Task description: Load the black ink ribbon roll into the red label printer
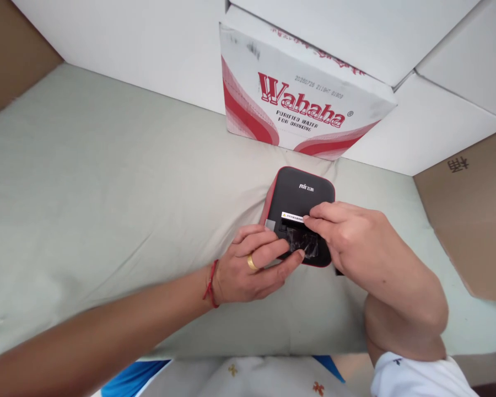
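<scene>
A small boxy device [297, 198] with rounded corners, a black top and red sides lies on the cloth in front of me. A white label strip [290, 216] with a yellow warning mark crosses its top, above a glossy dark panel [301, 242] that seems covered by wrinkled clear film. My left hand [258, 262], with a gold ring and a red string bracelet, is curled against the device's lower left, fingertips on the panel's edge. From the right, my right hand [347, 231] pinches at the label's right end; its thumb is hidden.
Behind the device stands a white and red Wahaha water carton [301, 105], against white panels [149, 49]. Brown cardboard [471, 220] borders the right side, with more cardboard [16, 55] at far left. Pale green cloth [107, 165] covers the surface. A small dark object [339, 272] shows beneath my right hand.
</scene>
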`<state>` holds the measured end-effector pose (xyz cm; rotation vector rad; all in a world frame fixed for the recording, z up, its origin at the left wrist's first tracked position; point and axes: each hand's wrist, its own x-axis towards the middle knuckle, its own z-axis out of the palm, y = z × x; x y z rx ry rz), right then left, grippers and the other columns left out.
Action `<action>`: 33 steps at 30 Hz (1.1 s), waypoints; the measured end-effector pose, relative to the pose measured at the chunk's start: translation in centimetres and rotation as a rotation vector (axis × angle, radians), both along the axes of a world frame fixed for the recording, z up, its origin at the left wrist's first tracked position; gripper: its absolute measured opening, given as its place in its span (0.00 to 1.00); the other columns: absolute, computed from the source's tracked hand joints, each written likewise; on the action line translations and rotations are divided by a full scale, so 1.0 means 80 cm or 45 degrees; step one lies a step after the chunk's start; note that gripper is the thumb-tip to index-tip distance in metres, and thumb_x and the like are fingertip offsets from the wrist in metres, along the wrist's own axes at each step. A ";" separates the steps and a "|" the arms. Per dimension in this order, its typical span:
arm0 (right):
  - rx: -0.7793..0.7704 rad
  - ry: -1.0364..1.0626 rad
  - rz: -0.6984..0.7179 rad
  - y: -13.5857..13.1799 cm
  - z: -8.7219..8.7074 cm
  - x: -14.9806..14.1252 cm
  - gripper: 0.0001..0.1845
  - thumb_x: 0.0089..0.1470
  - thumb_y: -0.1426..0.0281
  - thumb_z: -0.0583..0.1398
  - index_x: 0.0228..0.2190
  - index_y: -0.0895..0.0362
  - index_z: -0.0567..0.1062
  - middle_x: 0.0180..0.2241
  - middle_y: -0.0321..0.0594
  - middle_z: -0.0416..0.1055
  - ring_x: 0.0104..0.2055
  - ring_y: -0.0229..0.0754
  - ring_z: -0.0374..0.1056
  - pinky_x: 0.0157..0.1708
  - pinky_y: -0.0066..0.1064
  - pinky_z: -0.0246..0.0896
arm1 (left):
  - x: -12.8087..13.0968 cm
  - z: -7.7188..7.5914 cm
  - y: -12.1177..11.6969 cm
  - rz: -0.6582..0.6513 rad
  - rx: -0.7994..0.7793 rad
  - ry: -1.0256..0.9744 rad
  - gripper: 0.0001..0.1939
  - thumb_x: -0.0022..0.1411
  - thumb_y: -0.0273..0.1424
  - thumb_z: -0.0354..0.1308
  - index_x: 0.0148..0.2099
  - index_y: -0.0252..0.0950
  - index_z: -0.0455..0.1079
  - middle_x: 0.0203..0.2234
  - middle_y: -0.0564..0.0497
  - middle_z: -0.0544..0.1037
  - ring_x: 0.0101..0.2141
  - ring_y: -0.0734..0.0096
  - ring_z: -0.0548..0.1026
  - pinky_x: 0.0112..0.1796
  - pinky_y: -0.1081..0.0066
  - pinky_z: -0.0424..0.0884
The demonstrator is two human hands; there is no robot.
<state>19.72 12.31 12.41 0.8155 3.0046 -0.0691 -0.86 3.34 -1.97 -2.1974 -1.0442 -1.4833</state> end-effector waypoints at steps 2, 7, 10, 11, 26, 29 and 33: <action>-0.058 0.036 0.018 0.005 0.004 0.002 0.24 0.66 0.85 0.53 0.41 0.55 0.88 0.50 0.47 0.86 0.40 0.46 0.80 0.32 0.37 0.71 | -0.003 -0.003 0.001 -0.058 -0.026 -0.107 0.16 0.72 0.28 0.59 0.58 0.39 0.80 0.44 0.47 0.80 0.46 0.61 0.78 0.49 0.59 0.81; -0.151 0.104 0.151 -0.001 0.005 0.016 0.26 0.67 0.86 0.52 0.47 0.55 0.87 0.51 0.48 0.84 0.41 0.45 0.77 0.35 0.35 0.71 | -0.021 -0.013 0.012 -0.092 -0.428 -0.606 0.26 0.72 0.31 0.61 0.71 0.45 0.69 0.55 0.43 0.77 0.56 0.53 0.76 0.57 0.51 0.79; -0.095 0.080 0.222 -0.013 -0.001 0.025 0.25 0.65 0.86 0.54 0.51 0.56 0.85 0.50 0.50 0.82 0.42 0.47 0.74 0.37 0.37 0.72 | -0.032 -0.019 0.028 -0.248 -0.805 -0.871 0.30 0.71 0.42 0.65 0.72 0.49 0.67 0.62 0.44 0.72 0.64 0.50 0.73 0.64 0.48 0.76; -0.082 0.074 0.231 -0.016 -0.003 0.027 0.25 0.65 0.86 0.55 0.52 0.56 0.85 0.51 0.50 0.82 0.42 0.48 0.74 0.37 0.37 0.72 | -0.035 -0.022 0.033 -0.321 -0.909 -0.951 0.34 0.69 0.46 0.67 0.73 0.51 0.65 0.66 0.44 0.70 0.68 0.48 0.70 0.66 0.46 0.74; -0.138 0.084 0.305 -0.022 -0.012 0.031 0.25 0.64 0.86 0.56 0.56 0.62 0.83 0.55 0.55 0.81 0.48 0.51 0.74 0.38 0.40 0.76 | -0.028 -0.026 0.054 -0.807 -1.300 -1.321 0.52 0.59 0.38 0.70 0.80 0.62 0.50 0.86 0.58 0.45 0.86 0.51 0.34 0.84 0.41 0.31; -0.160 0.113 0.348 -0.019 -0.013 0.030 0.23 0.67 0.83 0.57 0.55 0.59 0.84 0.55 0.54 0.82 0.48 0.50 0.75 0.39 0.39 0.77 | -0.026 -0.029 0.056 -0.831 -1.276 -1.313 0.49 0.61 0.39 0.70 0.79 0.61 0.52 0.85 0.56 0.50 0.86 0.50 0.38 0.84 0.42 0.36; -0.208 0.120 0.246 -0.011 -0.001 0.026 0.22 0.75 0.77 0.52 0.51 0.56 0.87 0.53 0.51 0.84 0.45 0.48 0.80 0.36 0.37 0.76 | -0.026 -0.033 0.059 -0.883 -1.311 -1.357 0.47 0.61 0.41 0.73 0.77 0.56 0.55 0.83 0.51 0.55 0.85 0.48 0.45 0.83 0.44 0.43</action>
